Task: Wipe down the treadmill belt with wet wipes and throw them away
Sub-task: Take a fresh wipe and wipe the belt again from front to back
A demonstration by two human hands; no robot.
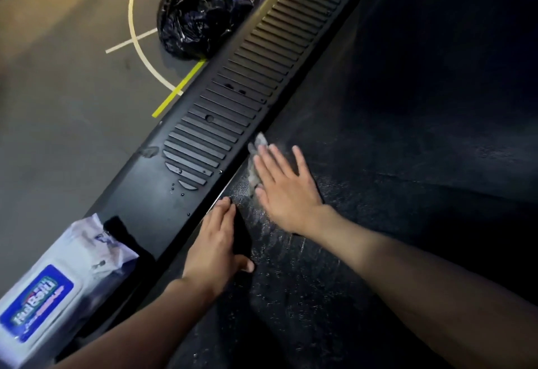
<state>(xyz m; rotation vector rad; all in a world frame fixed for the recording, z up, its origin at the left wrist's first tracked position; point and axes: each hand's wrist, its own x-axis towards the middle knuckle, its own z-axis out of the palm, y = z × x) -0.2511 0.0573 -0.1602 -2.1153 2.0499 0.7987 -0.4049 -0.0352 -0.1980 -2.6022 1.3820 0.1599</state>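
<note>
The black treadmill belt (407, 136) fills the right half of the view and looks wet near its left edge. My right hand (283, 188) lies flat with straight fingers on a grey, dirty wet wipe (256, 147), pressing it onto the belt beside the side rail. Only the wipe's edge shows past my fingers. My left hand (217, 245) rests at the belt's left edge, fingers on the rail and thumb on the belt, holding nothing. A black bin bag (203, 10) sits on the floor at the far left of the treadmill.
The ribbed black side rail (233, 101) runs diagonally and carries water drops. A white and blue pack of wet wipes (49, 290) lies at the lower left, partly on the rail. The grey gym floor (58, 77) has yellow and white lines.
</note>
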